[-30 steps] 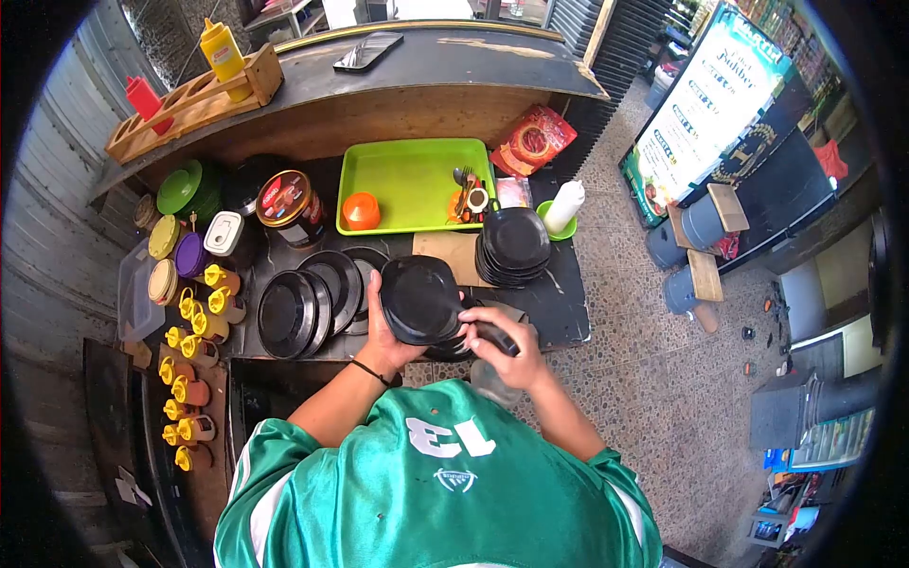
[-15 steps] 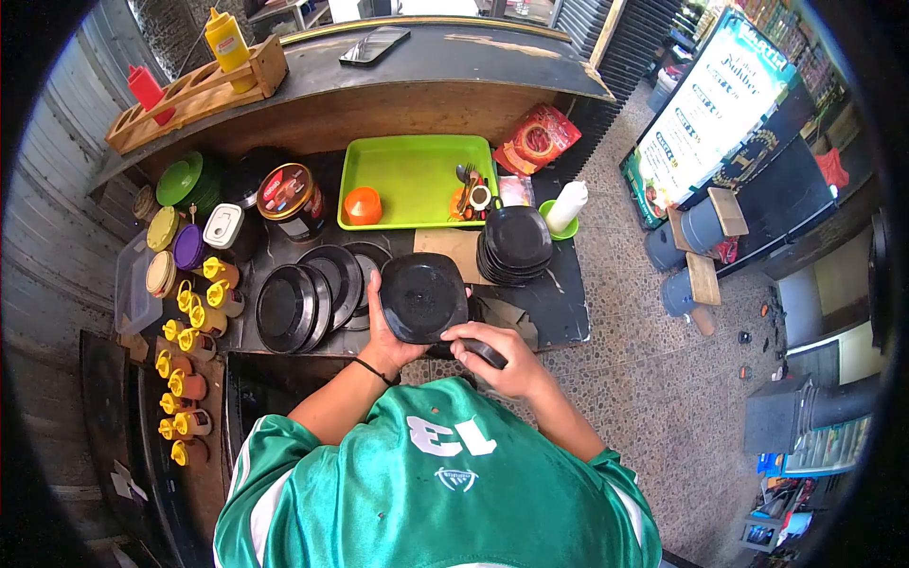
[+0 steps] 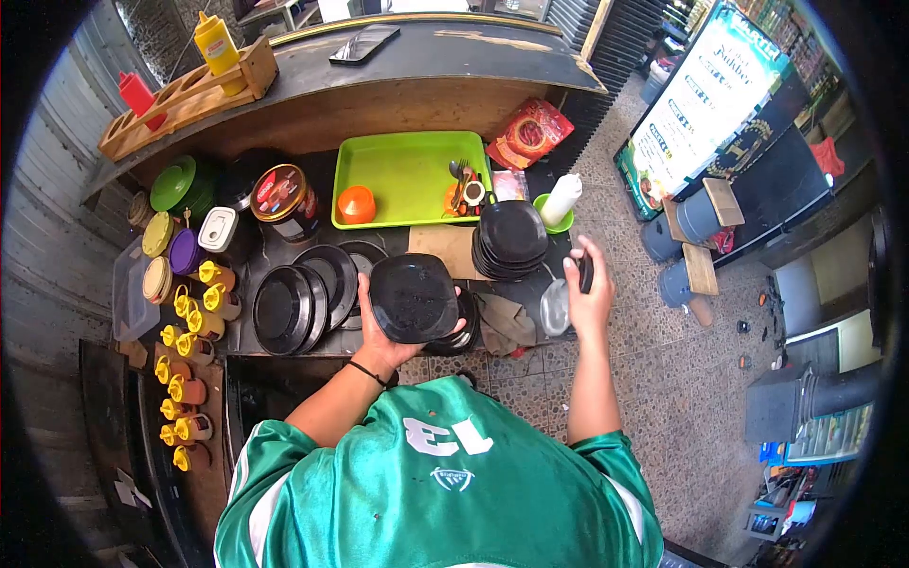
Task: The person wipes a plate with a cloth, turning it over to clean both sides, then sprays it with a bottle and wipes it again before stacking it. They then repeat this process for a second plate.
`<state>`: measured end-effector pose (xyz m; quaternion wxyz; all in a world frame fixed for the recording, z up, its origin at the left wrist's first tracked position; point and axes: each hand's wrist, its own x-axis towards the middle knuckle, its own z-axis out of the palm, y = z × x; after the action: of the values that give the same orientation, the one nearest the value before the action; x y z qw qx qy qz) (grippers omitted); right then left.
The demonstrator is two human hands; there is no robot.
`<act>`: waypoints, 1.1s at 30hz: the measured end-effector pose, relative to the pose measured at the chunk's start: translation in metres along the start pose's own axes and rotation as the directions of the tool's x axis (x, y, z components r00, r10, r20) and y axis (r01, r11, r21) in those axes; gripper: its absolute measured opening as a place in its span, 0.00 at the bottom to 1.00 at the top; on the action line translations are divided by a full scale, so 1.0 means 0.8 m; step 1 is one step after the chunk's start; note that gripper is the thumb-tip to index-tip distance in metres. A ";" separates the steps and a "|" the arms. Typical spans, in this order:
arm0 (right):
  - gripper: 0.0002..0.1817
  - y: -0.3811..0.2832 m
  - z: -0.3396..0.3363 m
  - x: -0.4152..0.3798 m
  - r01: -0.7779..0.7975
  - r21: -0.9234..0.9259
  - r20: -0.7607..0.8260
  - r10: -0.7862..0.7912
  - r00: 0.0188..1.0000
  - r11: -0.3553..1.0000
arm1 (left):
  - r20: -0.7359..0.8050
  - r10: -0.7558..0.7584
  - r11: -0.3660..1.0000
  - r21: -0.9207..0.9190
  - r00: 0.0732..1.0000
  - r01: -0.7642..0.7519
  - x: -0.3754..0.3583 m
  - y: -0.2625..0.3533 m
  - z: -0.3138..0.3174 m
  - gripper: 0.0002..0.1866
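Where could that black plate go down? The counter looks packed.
Bare room: the middle of the green tray, between the orange cup and the cutlery. Crowded: round plates left of the left hand, plate stack and cloth right.

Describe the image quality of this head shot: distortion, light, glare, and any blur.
Head view: strong fisheye, dark vignette at the corners, counter edge bowed. Even daylight, soft shadows. Slight sheen on the black plate in the left hand. Right hand and its dark object are slightly soft; the banner text is too small to read.
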<state>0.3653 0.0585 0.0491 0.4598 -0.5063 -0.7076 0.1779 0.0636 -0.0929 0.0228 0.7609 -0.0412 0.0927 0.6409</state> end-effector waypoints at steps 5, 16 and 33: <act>0.38 0.064 0.020 0.002 -0.132 0.082 -0.047 0.136 0.990 0.988 | -0.032 -0.013 1.000 0.012 0.999 0.013 -0.001 -0.003 0.002 0.56; 0.29 0.101 0.052 -0.117 -0.202 -0.086 -0.258 0.174 0.950 0.976 | -0.018 0.036 0.999 0.012 0.999 -0.036 -0.006 0.006 -0.004 0.59; 0.06 0.047 0.097 -0.108 0.135 -0.320 0.218 -0.066 0.974 0.938 | -0.050 -0.016 0.999 -0.035 0.999 0.014 -0.010 0.004 -0.016 0.59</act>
<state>0.3271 0.0149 -0.0583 0.3012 -0.5187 -0.7958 0.0832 0.0582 -0.1027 0.0122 0.7623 -0.0711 0.1005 0.6354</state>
